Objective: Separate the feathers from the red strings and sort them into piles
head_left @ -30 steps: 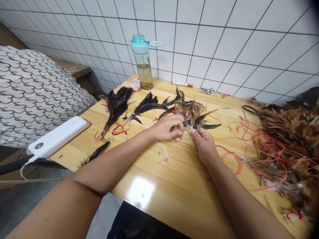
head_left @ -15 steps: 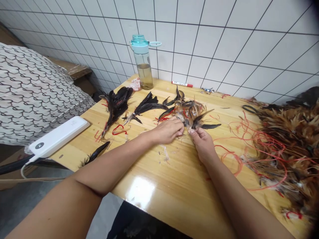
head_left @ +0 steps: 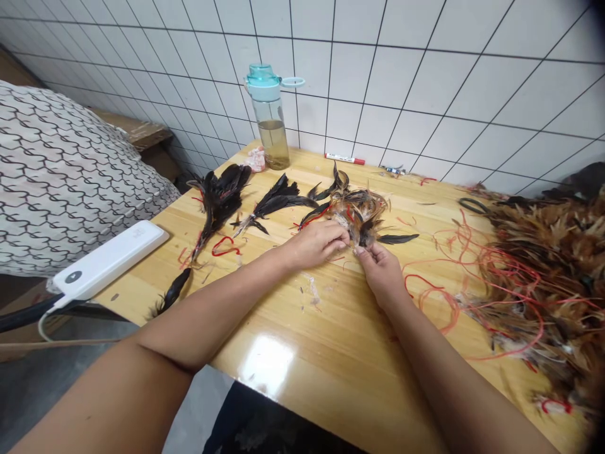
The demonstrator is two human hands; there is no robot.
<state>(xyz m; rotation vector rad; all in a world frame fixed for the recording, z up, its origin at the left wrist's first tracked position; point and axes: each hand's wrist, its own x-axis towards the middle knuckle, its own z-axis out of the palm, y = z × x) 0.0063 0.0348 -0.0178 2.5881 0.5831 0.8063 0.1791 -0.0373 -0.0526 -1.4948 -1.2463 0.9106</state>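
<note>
Tabletop (head_left: pixel 331 340): bottle (head_left: pixel 269 120), marker (head_left: pixel 345 159) beyond feathers (head_left: pixel 365 236) at right hand (head_left: pixel 384 272)

A clear bottle (head_left: pixel 270 120) with a turquoise lid stands upright on the desk (head_left: pixel 283 302) between eleven and twelve o'clock, partly filled with yellowish liquid; its lid loop points toward three. Just beside its base, on the nine o'clock side, lies a crumpled pink-and-white wrapper (head_left: pixel 256 159). A red-capped marker (head_left: pixel 345 159) lies at one o'clock, near the white tiled wall (head_left: pixel 359 69). At nine, a white power bank (head_left: pixel 111 257) with a pale cable (head_left: pixel 43 328) lies at the desk's edge. Patterned fabric (head_left: pixel 75 183) bulges between nine and ten.
</note>
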